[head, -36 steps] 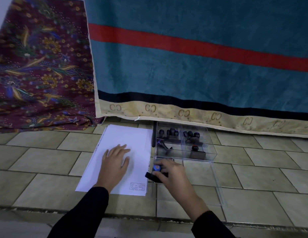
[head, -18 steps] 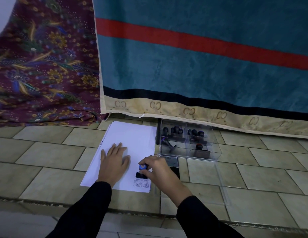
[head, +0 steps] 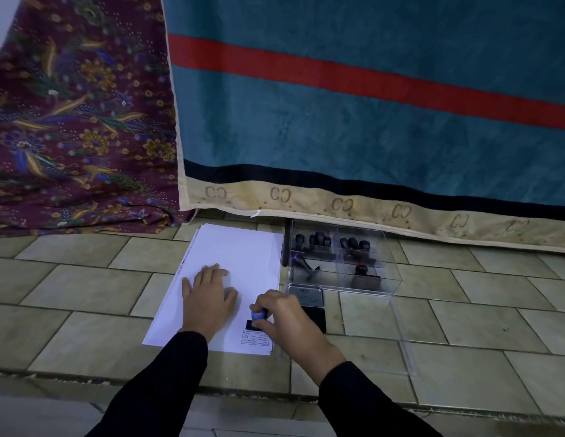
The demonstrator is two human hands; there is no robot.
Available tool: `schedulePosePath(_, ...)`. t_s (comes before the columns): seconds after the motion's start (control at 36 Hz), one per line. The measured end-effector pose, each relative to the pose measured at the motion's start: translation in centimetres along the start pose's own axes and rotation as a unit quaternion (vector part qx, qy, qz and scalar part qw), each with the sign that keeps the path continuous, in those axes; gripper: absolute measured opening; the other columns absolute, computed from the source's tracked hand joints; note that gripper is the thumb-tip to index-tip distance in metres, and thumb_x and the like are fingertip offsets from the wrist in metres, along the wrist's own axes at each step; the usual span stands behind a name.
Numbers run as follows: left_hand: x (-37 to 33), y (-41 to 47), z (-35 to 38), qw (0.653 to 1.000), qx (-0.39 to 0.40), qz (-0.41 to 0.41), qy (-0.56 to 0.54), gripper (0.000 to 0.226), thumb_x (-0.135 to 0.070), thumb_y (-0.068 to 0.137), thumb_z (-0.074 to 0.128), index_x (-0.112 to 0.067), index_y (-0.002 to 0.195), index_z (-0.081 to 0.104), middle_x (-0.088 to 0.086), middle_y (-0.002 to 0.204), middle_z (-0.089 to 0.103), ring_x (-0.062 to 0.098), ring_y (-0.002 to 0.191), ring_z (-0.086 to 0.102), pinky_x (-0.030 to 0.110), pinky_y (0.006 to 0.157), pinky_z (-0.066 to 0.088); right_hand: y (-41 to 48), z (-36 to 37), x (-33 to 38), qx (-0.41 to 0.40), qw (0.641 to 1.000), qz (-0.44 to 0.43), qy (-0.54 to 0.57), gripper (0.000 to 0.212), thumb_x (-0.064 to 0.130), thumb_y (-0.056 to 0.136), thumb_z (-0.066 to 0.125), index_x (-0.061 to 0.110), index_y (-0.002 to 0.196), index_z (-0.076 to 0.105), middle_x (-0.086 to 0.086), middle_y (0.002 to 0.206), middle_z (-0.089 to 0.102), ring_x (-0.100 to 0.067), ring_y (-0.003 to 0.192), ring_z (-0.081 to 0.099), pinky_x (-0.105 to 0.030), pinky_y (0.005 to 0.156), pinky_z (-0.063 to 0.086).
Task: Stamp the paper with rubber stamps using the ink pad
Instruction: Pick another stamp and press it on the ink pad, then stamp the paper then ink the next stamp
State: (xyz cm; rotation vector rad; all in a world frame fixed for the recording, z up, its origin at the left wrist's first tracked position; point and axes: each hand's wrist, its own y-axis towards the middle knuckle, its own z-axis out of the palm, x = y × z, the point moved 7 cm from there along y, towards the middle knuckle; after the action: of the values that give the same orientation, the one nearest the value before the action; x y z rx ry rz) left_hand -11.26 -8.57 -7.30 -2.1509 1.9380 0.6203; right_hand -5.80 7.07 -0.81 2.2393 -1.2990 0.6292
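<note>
One stamp (head: 258, 315) gripped in curled right hand (head: 287, 321) on paper (head: 240, 253); left hand (head: 208, 298) flat, fingers straight; one print (head: 256, 338) nearer.

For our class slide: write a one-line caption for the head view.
Right hand holds a blue-topped stamp on the paper just above a printed mark, left hand flat on it.

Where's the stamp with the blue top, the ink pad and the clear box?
stamp (head: 257, 314): head view, on its blue knob.
ink pad (head: 305, 293): head view, on its silver lid.
clear box (head: 389, 283): head view, on its front wall.
</note>
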Motion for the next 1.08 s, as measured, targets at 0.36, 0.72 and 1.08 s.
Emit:
schedulePosePath(0.36,0.0,-0.2,0.2,1.000,-0.025,0.000,0.006,0.040,-0.028,0.089,0.050,-0.020,0.129,0.049,0.000,0.145,0.042,0.020,0.138,0.031,0.055,0.116,0.011,-1.0,0.1,-1.0,-0.035,0.999,0.003,0.027,0.018,0.010,0.081,0.067,0.012,0.098,0.065,-0.004,0.096,0.065,-0.012,0.084,0.061,-0.017,0.078,0.048)
schedulePosePath(0.72,-0.2,-0.3,0.0,0.999,-0.038,-0.002,-0.002,0.038,-0.028,0.089,0.051,-0.020,0.126,0.051,0.000,0.142,0.045,0.021,0.137,0.033,0.054,0.116,0.013,0.3,-18.1,-12.6,-0.334,0.925,0.179,0.035,0.024,0.003,0.079,0.070,0.005,0.104,0.066,-0.013,0.105,0.063,-0.009,0.076,0.062,0.000,0.067,0.043)
schedulePosePath(1.08,-0.1,-0.3,-0.1,0.999,-0.040,-0.007,-0.006,0.037,-0.027,0.088,0.052,-0.021,0.124,0.050,-0.002,0.143,0.045,0.020,0.137,0.033,0.052,0.116,0.011,2.9,-14.7,-17.1,-0.166,0.955,0.233,-0.083,0.016,0.006,0.079,0.069,0.007,0.094,0.063,-0.014,0.099,0.065,-0.028,0.087,0.062,-0.038,0.078,0.055)
